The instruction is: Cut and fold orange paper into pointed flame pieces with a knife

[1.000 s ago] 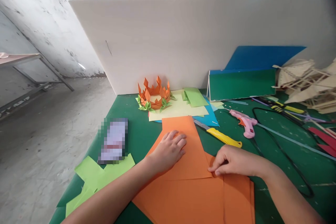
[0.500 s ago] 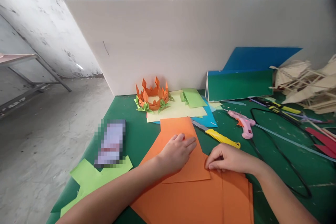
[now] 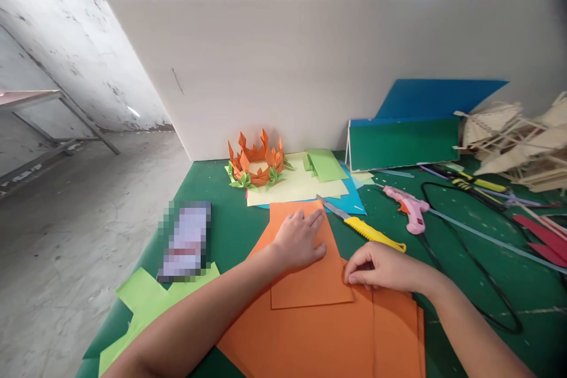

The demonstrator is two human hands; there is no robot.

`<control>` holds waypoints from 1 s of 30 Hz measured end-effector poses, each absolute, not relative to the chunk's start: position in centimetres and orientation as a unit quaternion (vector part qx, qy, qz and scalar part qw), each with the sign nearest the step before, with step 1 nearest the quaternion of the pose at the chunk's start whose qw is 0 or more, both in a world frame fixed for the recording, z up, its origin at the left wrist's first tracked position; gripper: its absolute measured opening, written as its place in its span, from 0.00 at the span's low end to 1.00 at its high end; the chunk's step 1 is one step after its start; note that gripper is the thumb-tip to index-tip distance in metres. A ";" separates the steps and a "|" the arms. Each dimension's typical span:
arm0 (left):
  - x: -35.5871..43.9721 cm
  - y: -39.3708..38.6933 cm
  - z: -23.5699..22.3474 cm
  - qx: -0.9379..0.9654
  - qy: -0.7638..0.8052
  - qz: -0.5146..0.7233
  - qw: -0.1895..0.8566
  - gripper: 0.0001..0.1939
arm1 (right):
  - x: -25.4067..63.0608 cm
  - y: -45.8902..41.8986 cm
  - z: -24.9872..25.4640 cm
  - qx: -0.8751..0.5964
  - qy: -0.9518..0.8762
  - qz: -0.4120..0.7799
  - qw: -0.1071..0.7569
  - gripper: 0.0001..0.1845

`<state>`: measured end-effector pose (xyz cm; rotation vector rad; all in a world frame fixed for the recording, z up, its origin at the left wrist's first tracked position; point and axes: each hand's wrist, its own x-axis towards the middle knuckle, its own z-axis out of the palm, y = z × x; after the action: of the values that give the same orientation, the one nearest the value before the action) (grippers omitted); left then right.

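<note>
My left hand [image 3: 301,239] lies palm down with fingers stretched out on a smaller piece of orange paper [image 3: 305,292]. Under that piece are several larger orange sheets [image 3: 328,336], spread out and overlapping. At the right edge of the smaller piece, my right hand [image 3: 376,264] has its thumb and fingertips pinched together on the orange paper; exactly which layer it grips is hard to see. A utility knife [image 3: 374,233] with a yellow handle rests just beyond my right hand, its blade tip by the paper's top edge.
An orange paper crown [image 3: 257,168] with green leaves stands at the back on cream paper [image 3: 305,190]. A phone-like object [image 3: 188,239], blurred out, and green paper [image 3: 146,295] lie left. To the right are a pink glue gun [image 3: 410,209], its black cord and a stick model [image 3: 518,142].
My left hand has slid forward and flattened toward the paper's top edge. My right hand keeps its pinch in nearly the same place.
</note>
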<state>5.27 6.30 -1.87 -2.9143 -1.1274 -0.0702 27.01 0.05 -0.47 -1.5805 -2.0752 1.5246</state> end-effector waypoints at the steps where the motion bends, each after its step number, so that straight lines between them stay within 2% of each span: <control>1: 5.4 6.6 -1.8 -0.931 -0.365 -0.015 0.006 0.36 | 27.0 0.0 -0.5 -0.523 -0.684 0.505 0.060 0.12; 8: 6.8 8.3 -1.4 -0.919 -0.392 0.036 -0.002 0.42 | 27.1 0.0 -0.5 -0.521 -0.685 0.506 0.064 0.12; 14: 7.4 8.4 -1.7 -0.906 -0.420 0.040 0.009 0.43 | 26.9 -0.3 -0.1 -0.514 -0.694 0.500 0.059 0.12; 17: 7.3 8.1 -1.6 -0.902 -0.430 0.021 0.021 0.44 | 27.0 -0.2 0.4 -0.508 -0.730 0.452 0.069 0.12; 19: 6.9 7.7 -1.2 -0.915 -0.401 -0.007 0.030 0.36 | 27.3 0.2 0.6 -0.538 -0.751 0.364 0.120 0.14; 21: 6.4 7.2 -0.9 -0.946 -0.319 -0.044 0.028 0.24 | 27.9 0.8 0.4 -0.590 -0.746 0.248 0.183 0.16; 22: 6.0 6.9 -0.7 -0.962 -0.267 -0.060 0.018 0.21 | 28.3 1.1 0.1 -0.615 -0.738 0.195 0.199 0.16; 25: 5.1 6.6 -0.6 -0.983 -0.163 -0.083 -0.032 0.20 | 29.4 1.9 -1.3 -0.640 -0.737 0.092 0.197 0.19; 30: 5.2 7.1 -0.9 -0.984 -0.146 -0.100 -0.035 0.16 | 29.8 2.3 -3.0 -0.641 -0.742 0.067 0.182 0.22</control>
<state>5.17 7.07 -0.94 -3.1607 -0.4680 -0.3213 29.79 2.31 -3.00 -1.8097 -2.0954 0.1892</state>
